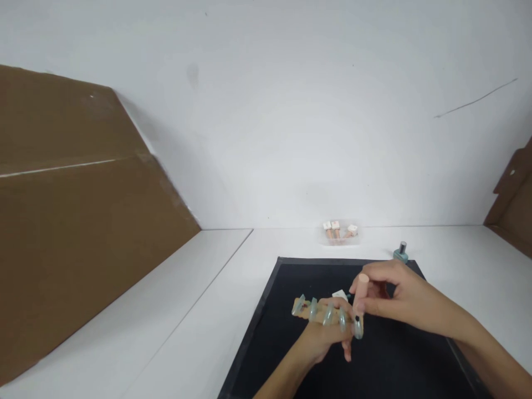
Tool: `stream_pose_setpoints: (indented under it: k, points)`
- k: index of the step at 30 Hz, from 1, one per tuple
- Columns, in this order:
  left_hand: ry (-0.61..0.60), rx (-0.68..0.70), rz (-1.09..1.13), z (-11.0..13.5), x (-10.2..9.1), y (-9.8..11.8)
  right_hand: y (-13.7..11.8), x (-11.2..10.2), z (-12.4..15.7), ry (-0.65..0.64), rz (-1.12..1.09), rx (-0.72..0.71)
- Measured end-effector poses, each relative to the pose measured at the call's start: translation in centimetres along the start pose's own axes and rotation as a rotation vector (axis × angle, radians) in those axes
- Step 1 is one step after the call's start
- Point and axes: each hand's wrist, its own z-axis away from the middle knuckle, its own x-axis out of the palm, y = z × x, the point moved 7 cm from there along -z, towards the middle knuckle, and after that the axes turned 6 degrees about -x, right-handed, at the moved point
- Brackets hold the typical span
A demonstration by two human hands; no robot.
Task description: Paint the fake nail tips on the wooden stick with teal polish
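Observation:
My left hand is closed around a strip of several pale blue-green false nails, held over a black mat. My right hand pinches a peach-coloured brush cap upright, its dark brush tip touching the nail at the strip's right end. A small white piece shows just behind my left fingers. An open bottle of pale teal polish stands on the white table beyond the mat's far right corner.
A clear tray with three peach practice fingers sits against the white back wall. Brown cardboard panels lean at the left and at the right edge. The white tabletop surrounds the mat.

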Motion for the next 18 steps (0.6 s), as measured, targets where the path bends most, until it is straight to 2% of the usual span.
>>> stream_pose_setpoints:
  k: [3, 7, 12, 16, 18]
  points:
    - [0.002, -0.017, -0.006, 0.04, 0.11, 0.03, -0.05, 0.26, 0.05, -0.052, -0.004, 0.003]
    - [-0.002, -0.002, 0.001, 0.10, 0.11, 0.07, 0.01, -0.25, 0.12, 0.020, 0.005, 0.016]
    - [-0.032, 0.001, 0.022, -0.06, 0.25, -0.01, -0.20, 0.56, 0.13, -0.086, -0.019, 0.013]
    - [-0.029, -0.004, 0.029, -0.20, 0.01, -0.29, 0.00, -0.27, 0.06, 0.020, 0.067, 0.023]
    - [-0.037, -0.001, 0.023, -0.24, -0.02, -0.33, -0.10, -0.20, -0.01, 0.012, 0.033, 0.008]
